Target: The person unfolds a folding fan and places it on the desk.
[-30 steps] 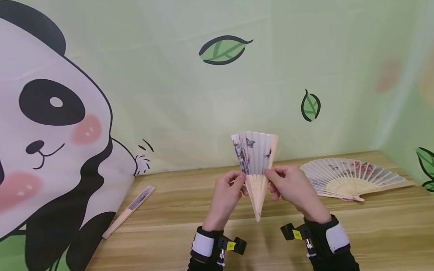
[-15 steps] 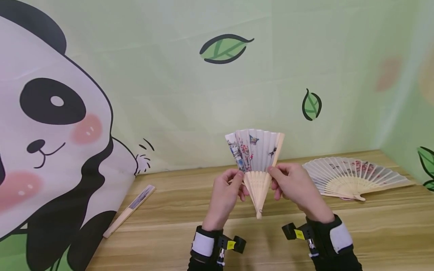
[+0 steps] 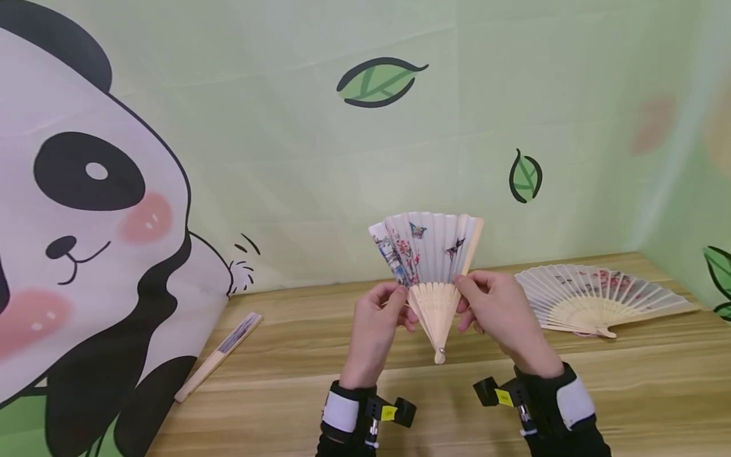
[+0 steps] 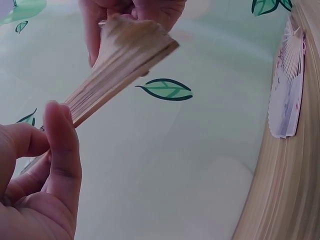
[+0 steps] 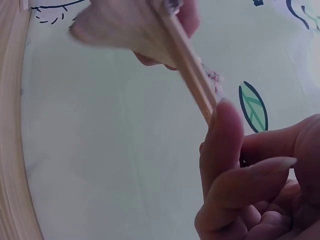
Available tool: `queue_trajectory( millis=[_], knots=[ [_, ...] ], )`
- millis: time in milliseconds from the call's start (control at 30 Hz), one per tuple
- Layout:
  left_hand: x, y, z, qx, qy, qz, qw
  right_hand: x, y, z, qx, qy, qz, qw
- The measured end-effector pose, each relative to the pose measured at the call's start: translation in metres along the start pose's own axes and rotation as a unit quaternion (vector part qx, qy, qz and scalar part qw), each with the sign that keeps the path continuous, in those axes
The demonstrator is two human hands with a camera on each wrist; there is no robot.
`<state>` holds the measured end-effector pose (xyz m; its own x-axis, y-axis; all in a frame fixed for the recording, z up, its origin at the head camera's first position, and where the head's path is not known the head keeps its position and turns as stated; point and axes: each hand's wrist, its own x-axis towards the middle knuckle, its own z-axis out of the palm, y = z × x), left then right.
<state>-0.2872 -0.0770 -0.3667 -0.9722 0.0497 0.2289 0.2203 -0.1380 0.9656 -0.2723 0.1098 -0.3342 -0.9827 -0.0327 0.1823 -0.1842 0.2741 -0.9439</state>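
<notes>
A partly spread folding fan (image 3: 428, 254) with bamboo ribs and a white leaf printed with flowers and butterflies is held upright above the wooden table (image 3: 285, 393). My left hand (image 3: 381, 317) pinches its left outer rib, and my right hand (image 3: 485, 304) pinches its right outer rib. The pivot (image 3: 440, 358) points down towards me. In the left wrist view the fan's ribs (image 4: 120, 70) run from my thumb (image 4: 62, 145) up to the other hand. The right wrist view shows the right rib (image 5: 190, 70) under my thumb (image 5: 220, 145).
A fully spread fan (image 3: 599, 298) lies flat on the table at the right. A closed fan (image 3: 219, 363) lies at the left by the panda backdrop (image 3: 85, 241). A green wall with leaf prints (image 3: 377, 82) stands behind.
The hands have drawn the outer ribs apart, so the fan is spread wider than before. It has also risen slightly.
</notes>
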Motion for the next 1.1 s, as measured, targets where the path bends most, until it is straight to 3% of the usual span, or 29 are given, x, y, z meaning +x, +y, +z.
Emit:
queue_trajectory(
  millis=[167, 500, 1100],
  knots=[
    [0.0000, -0.0004, 0.0017, -0.006, 0.004, 0.005, 1.0000, 0.0001, 0.0015, -0.0036, 0.009, 0.013, -0.003, 1.000],
    [-0.0002, 0.0018, 0.0023, -0.024, 0.026, 0.029, 0.9990, -0.0008, -0.0027, -0.0073, 0.100, 0.006, 0.020, 0.995],
    [0.0004, 0.0044, -0.0018, -0.053, 0.038, 0.036, 0.9972, -0.0011, -0.0069, -0.0073, 0.123, -0.010, 0.035, 0.992]
  ],
)
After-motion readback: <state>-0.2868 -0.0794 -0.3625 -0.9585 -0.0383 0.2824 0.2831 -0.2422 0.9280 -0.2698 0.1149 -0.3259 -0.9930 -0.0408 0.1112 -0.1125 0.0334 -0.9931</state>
